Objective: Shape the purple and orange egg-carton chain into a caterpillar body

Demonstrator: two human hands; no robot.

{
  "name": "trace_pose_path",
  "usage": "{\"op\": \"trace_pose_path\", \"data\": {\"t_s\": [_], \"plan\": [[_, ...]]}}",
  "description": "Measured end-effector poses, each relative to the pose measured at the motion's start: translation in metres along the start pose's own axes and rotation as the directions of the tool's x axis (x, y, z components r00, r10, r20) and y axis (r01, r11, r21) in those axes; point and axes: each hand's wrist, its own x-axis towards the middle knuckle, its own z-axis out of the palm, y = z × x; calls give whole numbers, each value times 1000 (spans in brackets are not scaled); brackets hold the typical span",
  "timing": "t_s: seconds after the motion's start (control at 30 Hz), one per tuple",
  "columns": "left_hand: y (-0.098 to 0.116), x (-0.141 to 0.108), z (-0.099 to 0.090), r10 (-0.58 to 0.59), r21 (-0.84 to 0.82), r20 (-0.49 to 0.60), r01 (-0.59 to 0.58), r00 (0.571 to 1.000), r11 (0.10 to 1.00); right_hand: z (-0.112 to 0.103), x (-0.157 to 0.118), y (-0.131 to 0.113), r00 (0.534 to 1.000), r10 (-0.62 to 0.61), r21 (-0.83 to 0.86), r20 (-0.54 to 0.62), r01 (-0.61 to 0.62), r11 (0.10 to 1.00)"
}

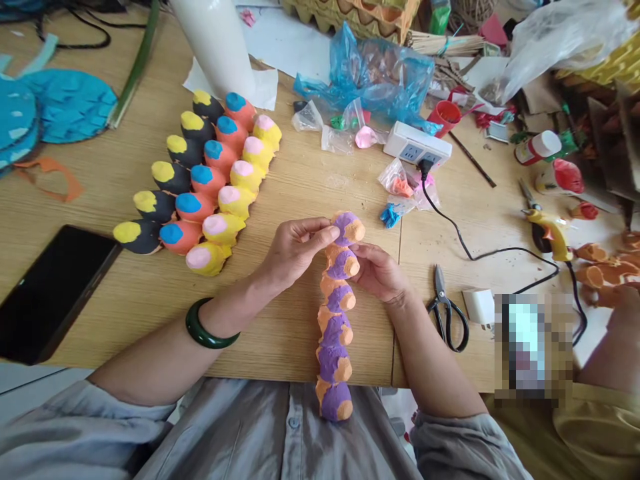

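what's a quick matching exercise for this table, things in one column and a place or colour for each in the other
Things:
1. green bangle
2. hot glue gun
3. scissors
4. painted egg-carton strip

Places or colours:
A. yellow body
B. held by the left hand and right hand
C. black handles
D. around the left wrist

Pairs: 1-D, 2-A, 3-C, 4-B

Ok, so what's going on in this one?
A person holds a strip of egg-carton cups, painted purple and orange, over the edge of a wooden table. The left hand pinches the top cup, and the right hand curls around the cups just below. Nearby lie other painted carton strips, scissors and a yellow glue gun.
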Motion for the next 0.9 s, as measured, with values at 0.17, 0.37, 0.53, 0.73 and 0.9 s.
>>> {"op": "trace_pose_path", "data": {"t_s": [0.17, 0.37, 0.53, 0.73, 0.9], "plan": [[-5, -1, -3, 23, -14, 30, -22, 999, 1000, 1, 0, 0, 1000, -8, -6, -12, 8, 1000], [-2, 0, -3, 66, 65, 23, -68, 998, 996, 1, 1, 1, 1000, -2, -27, -14, 2, 1000], [-2, 0, -5, 74, 83, 47, -78, 996, 994, 2, 1, 0, 1000, 14, 1, -11, -14, 1000], [-9, 2, -9, 50, -22, 130, -48, 990, 999, 2, -1, -4, 999, 28, 31, -46, -26, 999], [-6, 0, -1, 39, 10, 108, -40, 993, 999, 2, -1, -3, 999, 12, -6, -44, -13, 1000]]}}
